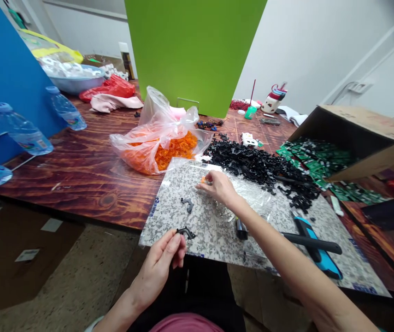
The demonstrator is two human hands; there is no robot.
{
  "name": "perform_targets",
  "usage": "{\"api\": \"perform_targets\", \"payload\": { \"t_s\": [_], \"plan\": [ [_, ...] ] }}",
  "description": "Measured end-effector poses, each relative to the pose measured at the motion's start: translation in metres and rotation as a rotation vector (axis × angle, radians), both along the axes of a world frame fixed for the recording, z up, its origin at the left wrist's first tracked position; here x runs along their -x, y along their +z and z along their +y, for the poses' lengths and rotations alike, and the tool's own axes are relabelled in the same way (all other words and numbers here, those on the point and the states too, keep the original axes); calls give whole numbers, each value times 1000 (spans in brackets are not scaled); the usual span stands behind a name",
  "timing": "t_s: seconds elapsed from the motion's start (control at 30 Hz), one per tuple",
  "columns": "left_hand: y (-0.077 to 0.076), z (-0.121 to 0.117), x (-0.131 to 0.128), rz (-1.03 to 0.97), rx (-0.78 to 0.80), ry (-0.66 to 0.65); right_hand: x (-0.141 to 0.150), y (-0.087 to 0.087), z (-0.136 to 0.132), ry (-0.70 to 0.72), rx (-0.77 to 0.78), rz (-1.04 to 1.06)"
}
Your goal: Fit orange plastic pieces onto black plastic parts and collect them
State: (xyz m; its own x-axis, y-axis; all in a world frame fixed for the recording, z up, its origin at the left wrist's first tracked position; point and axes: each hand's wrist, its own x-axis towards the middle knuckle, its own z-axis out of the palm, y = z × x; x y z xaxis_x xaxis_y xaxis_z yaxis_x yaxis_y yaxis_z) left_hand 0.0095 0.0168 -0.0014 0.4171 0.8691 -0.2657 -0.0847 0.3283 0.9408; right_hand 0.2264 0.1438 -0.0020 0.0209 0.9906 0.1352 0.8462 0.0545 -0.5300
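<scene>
My left hand [167, 252], low in front of the speckled board [169, 184], pinches a small curved black plastic part [187, 232] between thumb and fingertips. Further up the board, my right hand [219, 186] has thumb and forefinger closed around a small orange plastic piece [203, 180], partly covered by the fingers. A second black plastic part [187, 204] lies on the board between the two hands. Past my right hand, a large heap of black plastic parts [248, 159] spreads over the board's far side. Clear plastic wrap [252, 196] is under my right forearm.
A plastic bag of orange pieces [141, 150] stands behind the board. On the right are a hammer [310, 240], a blue-and-black tool [324, 260] and a tipped carton [373, 133] spilling green pieces [321, 154]. Water bottles [27, 131] are at left; a green panel [197, 50] rises behind.
</scene>
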Motion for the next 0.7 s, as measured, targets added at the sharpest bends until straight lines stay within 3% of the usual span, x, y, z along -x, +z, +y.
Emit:
{"api": "perform_targets", "payload": {
  "t_s": [0.1,0.23,0.43,0.57,0.7],
  "plan": [
    [-1,0,2,-16,20,1,0,-8,11,-22,22,0],
    [-3,2,3,-29,29,26,-1,0,-2,9,-20,37],
    [-5,5,2,-36,0,54,3,24,-69,107,-55,265],
    [-7,3,-2,-64,22,43,18,26,-115,136,-26,486],
    [-7,0,-5,-77,9,42,35,25,-141,179,-69,495]
  ]
}}
